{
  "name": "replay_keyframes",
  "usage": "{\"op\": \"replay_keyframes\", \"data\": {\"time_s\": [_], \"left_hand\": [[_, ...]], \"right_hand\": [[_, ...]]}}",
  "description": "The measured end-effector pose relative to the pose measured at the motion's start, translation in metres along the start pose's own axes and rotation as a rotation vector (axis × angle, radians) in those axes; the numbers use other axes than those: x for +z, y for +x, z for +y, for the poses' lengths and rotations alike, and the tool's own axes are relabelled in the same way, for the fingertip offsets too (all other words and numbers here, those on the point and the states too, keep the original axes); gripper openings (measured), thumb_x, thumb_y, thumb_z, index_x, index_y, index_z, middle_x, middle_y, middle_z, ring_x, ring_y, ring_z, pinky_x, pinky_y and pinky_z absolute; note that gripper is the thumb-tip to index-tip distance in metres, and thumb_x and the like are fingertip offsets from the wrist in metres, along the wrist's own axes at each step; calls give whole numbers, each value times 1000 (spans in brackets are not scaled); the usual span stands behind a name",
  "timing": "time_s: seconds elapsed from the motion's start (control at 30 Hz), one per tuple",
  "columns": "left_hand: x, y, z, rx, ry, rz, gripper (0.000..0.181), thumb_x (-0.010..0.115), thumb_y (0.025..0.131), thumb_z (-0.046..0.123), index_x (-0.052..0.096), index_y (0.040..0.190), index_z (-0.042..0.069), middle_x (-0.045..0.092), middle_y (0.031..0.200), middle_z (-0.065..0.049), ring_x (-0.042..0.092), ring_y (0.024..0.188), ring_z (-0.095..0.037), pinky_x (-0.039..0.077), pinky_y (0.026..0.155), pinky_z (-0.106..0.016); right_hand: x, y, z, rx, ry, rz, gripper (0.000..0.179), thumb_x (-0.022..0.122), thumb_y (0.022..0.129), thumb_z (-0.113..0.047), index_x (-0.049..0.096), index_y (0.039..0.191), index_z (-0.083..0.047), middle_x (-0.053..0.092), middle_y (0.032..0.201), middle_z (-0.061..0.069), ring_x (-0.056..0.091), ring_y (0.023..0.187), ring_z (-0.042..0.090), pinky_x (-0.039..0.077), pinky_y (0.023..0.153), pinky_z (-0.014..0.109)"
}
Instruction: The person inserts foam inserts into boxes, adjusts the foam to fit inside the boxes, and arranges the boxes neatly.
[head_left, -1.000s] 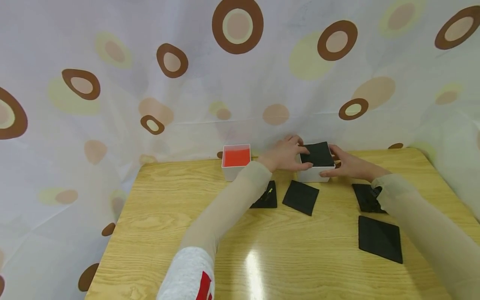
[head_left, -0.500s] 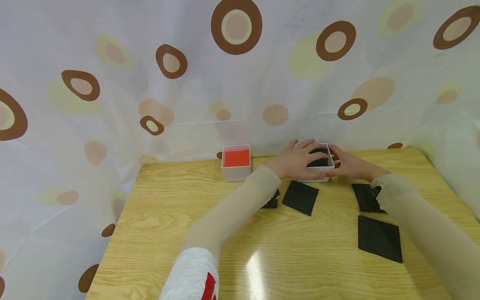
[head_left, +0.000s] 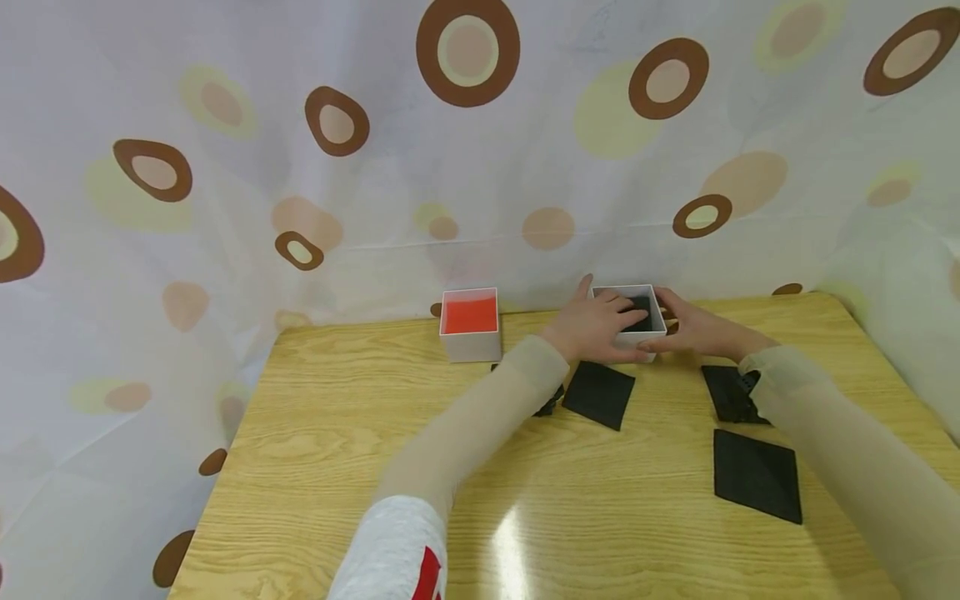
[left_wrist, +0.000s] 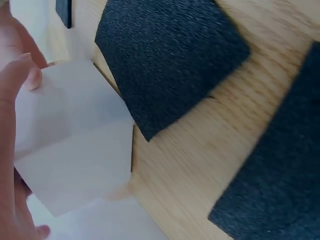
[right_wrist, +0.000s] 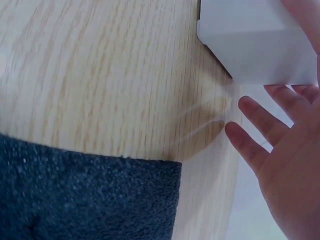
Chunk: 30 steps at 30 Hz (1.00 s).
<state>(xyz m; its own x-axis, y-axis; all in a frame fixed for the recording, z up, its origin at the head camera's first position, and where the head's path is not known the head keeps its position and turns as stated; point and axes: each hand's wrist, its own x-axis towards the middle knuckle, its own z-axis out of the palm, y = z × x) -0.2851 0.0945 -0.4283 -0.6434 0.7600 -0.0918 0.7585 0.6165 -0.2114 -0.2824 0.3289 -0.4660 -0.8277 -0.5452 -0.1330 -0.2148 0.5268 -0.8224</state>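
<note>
In the head view, a white open box stands at the table's back edge, with a black square piece lying inside. My left hand reaches into it, fingers spread and pressing down over the black piece, the thumb by the front wall. On the box's right side my right hand holds it, thumb at the front corner and fingers toward the back. The right wrist view shows that white box with some fingertips apart from it. How deep the left fingertips go is hidden.
A second white box with a red sheet inside stands to the left. Black squares lie on the wooden table: one before the box, one at right, another partly under the right wrist. A patterned curtain hangs behind.
The black piece has gone from the box's rim down into it. My left hand has moved right and now presses inside the box. The right hand has stayed at its side.
</note>
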Motion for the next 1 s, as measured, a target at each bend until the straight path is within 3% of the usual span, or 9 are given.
{"op": "replay_keyframes", "data": {"time_s": [0.33, 0.53, 1.0], "left_hand": [[-8, 7, 12, -88, 13, -115, 82, 31, 92, 89, 39, 160, 43, 39, 163, 12, 31, 152, -12, 9, 123, -69], [-10, 11, 15, -122, -12, -157, 80, 37, 92, 87, 39, 160, 44, 38, 165, 14, 31, 153, -14, 7, 122, -70], [-16, 14, 20, -164, -50, -212, 71, 50, 91, 83, 53, 150, 45, 58, 147, 16, 49, 140, -13, 6, 121, -71]], "right_hand": [[1, -1, 0, 6, -7, 10, 89, 72, 100, -19, 11, 164, -11, 30, 156, 23, 43, 134, 41, 47, 102, 57], [0, 0, -1, 1, -12, 12, 90, 73, 100, -19, 11, 164, -11, 29, 158, 23, 41, 137, 42, 46, 104, 59], [-1, -2, 0, -21, 14, -7, 90, 73, 99, -15, 11, 164, -13, 34, 154, 21, 44, 135, 40, 47, 102, 57]]}}
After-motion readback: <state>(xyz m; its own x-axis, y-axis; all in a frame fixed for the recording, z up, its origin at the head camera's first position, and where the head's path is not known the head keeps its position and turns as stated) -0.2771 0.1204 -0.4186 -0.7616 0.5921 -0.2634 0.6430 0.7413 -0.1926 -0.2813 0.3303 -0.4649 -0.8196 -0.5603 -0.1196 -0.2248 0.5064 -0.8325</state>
